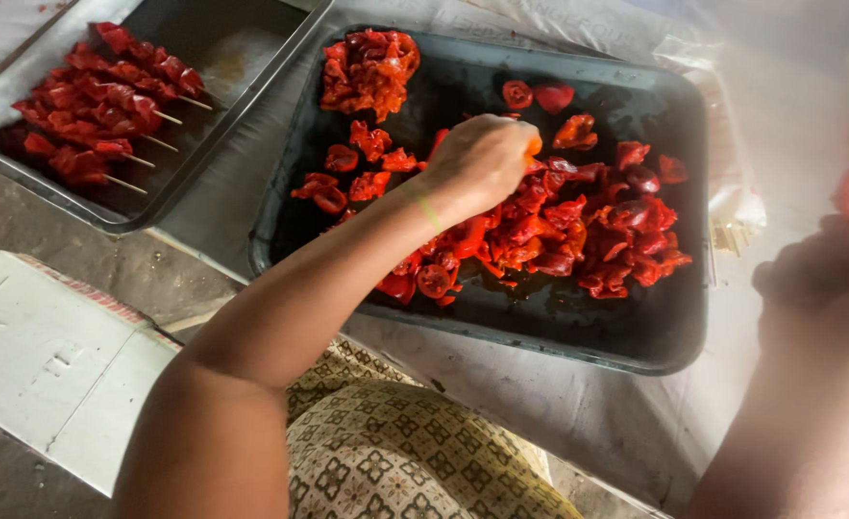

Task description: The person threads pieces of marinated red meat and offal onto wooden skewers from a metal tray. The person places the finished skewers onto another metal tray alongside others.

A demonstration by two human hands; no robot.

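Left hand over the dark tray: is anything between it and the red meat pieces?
Nothing visible. The left hand is closed and sits directly on the pile of red marinated pieces in the dark tray. Whether it grips one cannot be told. The blurred right hand is off to the side.

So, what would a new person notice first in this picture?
First the heap of glossy red meat pieces in the dark tray at the centre, with the left hand reaching into it. At upper left, a metal tray holds finished skewers. The right hand is blurred at the right edge.
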